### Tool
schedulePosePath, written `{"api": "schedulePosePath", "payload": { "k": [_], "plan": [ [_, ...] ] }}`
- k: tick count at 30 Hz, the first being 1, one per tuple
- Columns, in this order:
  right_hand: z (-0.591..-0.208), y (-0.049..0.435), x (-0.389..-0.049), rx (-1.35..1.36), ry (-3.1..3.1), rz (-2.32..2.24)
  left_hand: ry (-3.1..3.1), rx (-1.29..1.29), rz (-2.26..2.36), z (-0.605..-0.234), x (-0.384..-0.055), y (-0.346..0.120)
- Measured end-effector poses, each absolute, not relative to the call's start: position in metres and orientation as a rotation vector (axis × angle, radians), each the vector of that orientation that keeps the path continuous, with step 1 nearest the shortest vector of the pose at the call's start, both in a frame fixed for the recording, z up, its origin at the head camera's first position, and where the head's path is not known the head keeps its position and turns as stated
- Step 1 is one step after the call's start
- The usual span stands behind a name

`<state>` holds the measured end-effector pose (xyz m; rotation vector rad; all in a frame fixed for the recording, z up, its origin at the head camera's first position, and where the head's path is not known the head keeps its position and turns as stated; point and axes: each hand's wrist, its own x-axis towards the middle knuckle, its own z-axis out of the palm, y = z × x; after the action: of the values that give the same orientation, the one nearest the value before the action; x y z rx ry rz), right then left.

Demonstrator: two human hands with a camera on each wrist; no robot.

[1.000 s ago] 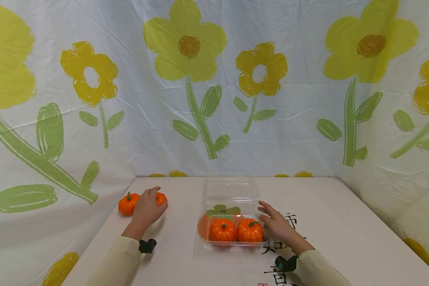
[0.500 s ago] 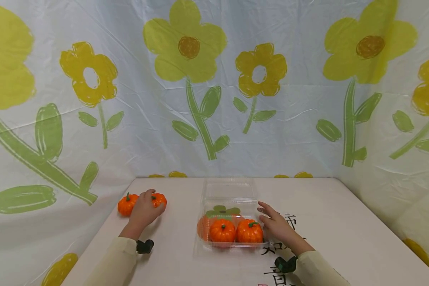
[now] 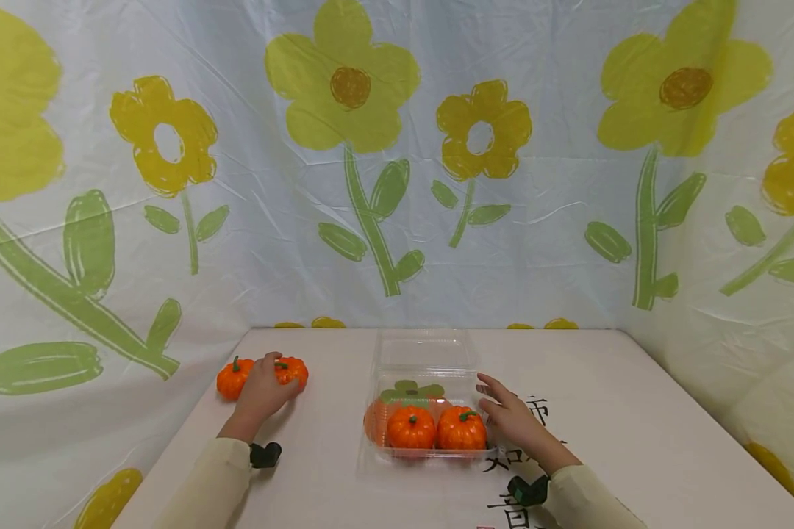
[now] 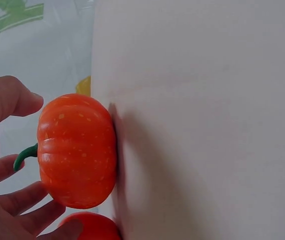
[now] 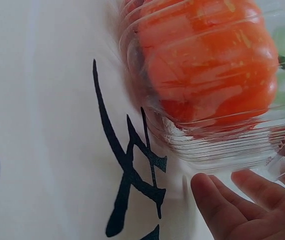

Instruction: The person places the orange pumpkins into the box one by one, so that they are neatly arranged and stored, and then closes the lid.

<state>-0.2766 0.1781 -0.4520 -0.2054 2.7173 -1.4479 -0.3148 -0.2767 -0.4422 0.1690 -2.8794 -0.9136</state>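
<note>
Head view: your left hand [image 3: 259,389] is spread loosely round one pumpkin [image 3: 294,373] on the table [image 3: 324,470], without a grip; its thumb stands apart, probably to allow for the stem [image 4: 26,155]. Your right hand [image 3: 512,419], fingers relaxed and gripping nothing, is just beside the box [image 5: 222,152] (touching or not, I cannot tell), perhaps to steady it. The lid [image 3: 426,351] lies back, likely for access. Count four pumpkins: two on the table, two in the box; one box, one lid.
</note>
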Motion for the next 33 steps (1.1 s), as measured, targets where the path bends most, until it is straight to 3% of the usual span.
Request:
{"api": "schedulePosePath", "payload": {
  "k": [21, 33],
  "plan": [
    [-0.4547, 0.1784, -0.2761, -0.206, 2.689, -1.489, -2.886, 0.316, -1.074, -0.4431, -0.3218, -0.2802],
    [-0.4527, 0.1789, -0.2751, -0.209, 2.695, -1.478, -2.975, 0.271, -0.833, -0.4402, -0.3212, -0.2769]
  ]
}}
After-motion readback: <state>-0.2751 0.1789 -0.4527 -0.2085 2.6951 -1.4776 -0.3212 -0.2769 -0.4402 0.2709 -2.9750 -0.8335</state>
